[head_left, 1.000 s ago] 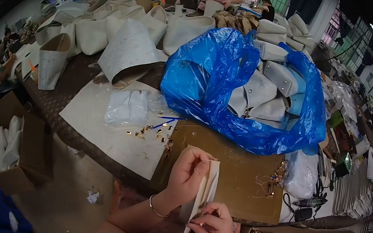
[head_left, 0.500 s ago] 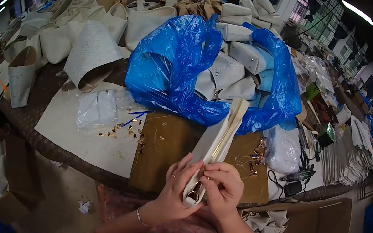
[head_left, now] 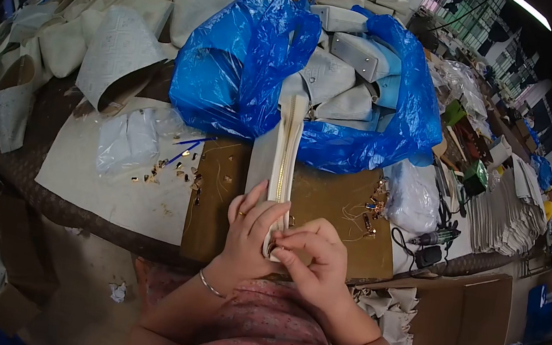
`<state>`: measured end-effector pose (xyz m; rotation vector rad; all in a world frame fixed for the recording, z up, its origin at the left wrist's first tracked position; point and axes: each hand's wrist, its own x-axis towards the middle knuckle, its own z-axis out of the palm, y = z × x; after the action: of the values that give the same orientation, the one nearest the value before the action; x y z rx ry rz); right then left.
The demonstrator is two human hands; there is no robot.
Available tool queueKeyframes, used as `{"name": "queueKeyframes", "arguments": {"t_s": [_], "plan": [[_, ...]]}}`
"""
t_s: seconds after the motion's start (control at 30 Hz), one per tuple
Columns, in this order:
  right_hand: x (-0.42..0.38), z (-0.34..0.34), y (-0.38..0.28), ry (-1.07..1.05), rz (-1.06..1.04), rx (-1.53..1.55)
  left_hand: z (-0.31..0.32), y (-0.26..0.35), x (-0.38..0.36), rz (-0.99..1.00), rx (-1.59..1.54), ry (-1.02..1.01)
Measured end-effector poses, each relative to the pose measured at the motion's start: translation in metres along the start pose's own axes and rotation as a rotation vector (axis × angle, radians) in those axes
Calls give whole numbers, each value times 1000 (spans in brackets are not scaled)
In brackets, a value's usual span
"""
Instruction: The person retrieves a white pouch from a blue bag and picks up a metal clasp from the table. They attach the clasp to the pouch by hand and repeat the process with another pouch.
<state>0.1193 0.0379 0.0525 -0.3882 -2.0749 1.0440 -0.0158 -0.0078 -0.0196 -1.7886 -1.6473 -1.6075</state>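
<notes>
A long cream zippered piece (head_left: 285, 159) stands up from my hands, its gold zipper teeth running lengthwise. My left hand (head_left: 250, 234) is wrapped round its lower left side. At the lower end, my right hand (head_left: 314, 253) pinches near the zipper's end with thumb and index finger; the small part between those fingers is mostly hidden. Under the piece lies a brown board (head_left: 218, 199). Small metal fittings (head_left: 183, 174) are scattered on the white sheet to the left, and more fittings (head_left: 370, 219) lie on the board's right side.
A blue plastic bag (head_left: 227, 72) full of cream bags stands behind the board. Cream pieces (head_left: 119, 53) crowd the left. Plastic-wrapped packs (head_left: 129, 142), a power tool (head_left: 439, 237) and stacked pieces (head_left: 506, 207) lie around. Below are cardboard boxes (head_left: 459, 328).
The view has shifted, and the zippered piece now stands more upright. My right hand's fingers have moved to the lower end of the zipper, covering the metal part seen there before.
</notes>
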Motion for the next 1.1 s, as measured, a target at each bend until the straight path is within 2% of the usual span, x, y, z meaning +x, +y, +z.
{"name": "queueKeyframes", "arguments": {"t_s": [0.03,0.07,0.13,0.17,0.23,0.27,0.33,0.37,0.4,0.5,0.57,0.67,0.8,0.9,0.97,1.03,1.1], "plan": [[-2,0,-6,-29,-18,36,1,-8,-3,126,20,66],[-5,0,-8,-37,1,37,6,-14,-3,107,14,60],[-14,0,-10,-110,6,143,15,-22,-8,378,-49,339],[-12,-1,-9,-106,25,84,14,-22,-11,334,-7,337],[-3,-1,6,-124,98,-19,12,-21,-18,133,96,167],[-6,-2,15,-127,110,-18,12,-28,-23,68,39,118],[-6,-5,21,-177,174,288,18,-33,-26,69,31,180],[-16,0,9,-137,398,426,19,-34,-27,79,27,247],[-17,3,9,-139,407,429,19,-33,-27,68,33,228],[-18,7,9,-151,302,284,14,-31,-28,97,-3,197],[-13,3,13,-87,45,-35,12,-28,-29,90,-8,193],[-18,6,9,-202,89,-168,13,-25,-34,89,-11,199],[-32,12,3,-248,110,-199,18,-28,-41,165,-7,245],[-40,12,7,-166,86,-33,20,-27,-39,133,18,268],[-34,8,2,-359,-163,-206,15,-30,-37,122,40,233],[-38,13,5,-386,-117,-96,14,-33,-35,125,63,197],[-38,13,0,-263,82,23,16,-33,-36,131,34,233]]}}
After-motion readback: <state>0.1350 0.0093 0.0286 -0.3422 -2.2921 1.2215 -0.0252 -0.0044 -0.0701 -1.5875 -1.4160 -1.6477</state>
